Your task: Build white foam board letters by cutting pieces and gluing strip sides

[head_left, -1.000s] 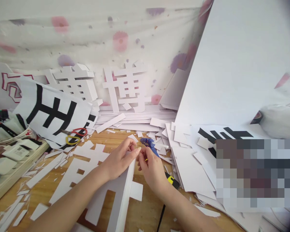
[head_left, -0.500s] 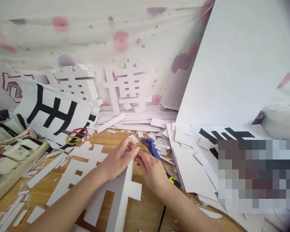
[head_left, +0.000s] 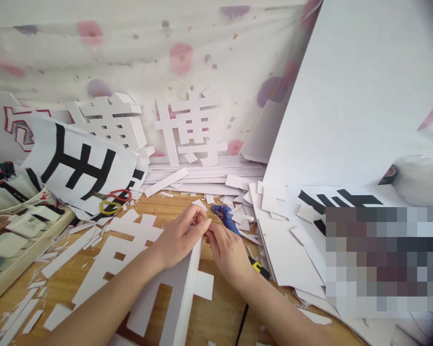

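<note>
A white foam-board character (head_left: 139, 242) with cut-out openings lies on the wooden table, and a long white strip (head_left: 187, 283) stands along its right side. At the far end of that strip my left hand (head_left: 182, 235) is closed, thumb and fingers pinched on it. My right hand (head_left: 229, 252) meets it there, its fingers closed; what they hold, if anything, is hidden. Just beyond my right hand lies a blue glue gun (head_left: 225, 216). A white tab (head_left: 204, 285) sticks out to the right of the strip.
Scissors (head_left: 111, 201) lie by a printed sheet (head_left: 79, 163) at the left, near a power strip (head_left: 25, 250). White characters (head_left: 191, 127) lean on the back wall. Board pieces (head_left: 286, 250) are stacked at the right; scraps litter the table (head_left: 155, 206).
Both hands have shifted very slightly to the right in the picture, along with the board. Their pinched fingers remain together at the strip's far end.
</note>
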The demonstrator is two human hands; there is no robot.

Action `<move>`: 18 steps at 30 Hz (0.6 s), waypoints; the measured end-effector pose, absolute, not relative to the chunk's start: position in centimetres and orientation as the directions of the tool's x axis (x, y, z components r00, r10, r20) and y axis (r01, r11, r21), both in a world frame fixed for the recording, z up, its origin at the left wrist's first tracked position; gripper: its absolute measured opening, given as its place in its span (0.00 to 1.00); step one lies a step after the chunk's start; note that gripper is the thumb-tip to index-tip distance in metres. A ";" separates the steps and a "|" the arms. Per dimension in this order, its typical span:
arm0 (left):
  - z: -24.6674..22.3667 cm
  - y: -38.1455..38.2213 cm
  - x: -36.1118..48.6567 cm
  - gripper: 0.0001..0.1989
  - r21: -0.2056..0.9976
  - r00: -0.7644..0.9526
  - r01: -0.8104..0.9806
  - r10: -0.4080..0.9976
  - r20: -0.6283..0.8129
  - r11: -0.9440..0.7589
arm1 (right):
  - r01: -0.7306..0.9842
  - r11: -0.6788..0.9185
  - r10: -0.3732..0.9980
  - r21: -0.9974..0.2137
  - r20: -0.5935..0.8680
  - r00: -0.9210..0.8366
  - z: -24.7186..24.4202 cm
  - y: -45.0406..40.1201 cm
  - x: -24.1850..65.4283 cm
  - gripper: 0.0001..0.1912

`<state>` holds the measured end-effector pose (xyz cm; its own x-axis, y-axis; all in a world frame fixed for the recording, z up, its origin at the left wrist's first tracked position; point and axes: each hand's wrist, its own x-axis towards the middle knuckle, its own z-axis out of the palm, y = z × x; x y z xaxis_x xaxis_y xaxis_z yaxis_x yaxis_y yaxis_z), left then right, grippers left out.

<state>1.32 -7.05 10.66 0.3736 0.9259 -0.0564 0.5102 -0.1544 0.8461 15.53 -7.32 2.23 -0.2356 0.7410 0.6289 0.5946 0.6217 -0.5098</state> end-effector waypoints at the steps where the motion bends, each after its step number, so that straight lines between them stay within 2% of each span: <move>1: 10.7 -7.1 1.3 0.11 0.849 0.371 0.507 0.927 -0.059 -0.149 | 0.593 0.614 0.748 -0.520 0.624 -0.227 2.2 -7.3 15.5 0.11; 7: 10.3 -6.9 1.1 0.12 0.863 0.364 0.486 0.930 -0.055 -0.139 | 0.533 0.616 0.770 -0.581 0.587 -0.250 2.6 -7.3 15.7 0.10; 11: 10.1 -6.8 0.9 0.12 0.855 0.349 0.501 0.936 -0.054 -0.137 | 0.492 0.671 0.736 -0.555 0.578 -0.352 2.7 -7.3 16.1 0.10; 18: 10.3 -6.9 0.9 0.11 0.857 0.361 0.495 0.931 -0.055 -0.142 | 0.482 0.682 0.729 -0.551 0.564 -0.388 3.1 -7.3 16.5 0.09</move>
<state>0.90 -6.86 10.29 0.3613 0.9308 -0.0548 0.4948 -0.1416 0.8574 16.46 -7.31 3.10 -0.3877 0.7294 0.5637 0.4816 0.6817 -0.5508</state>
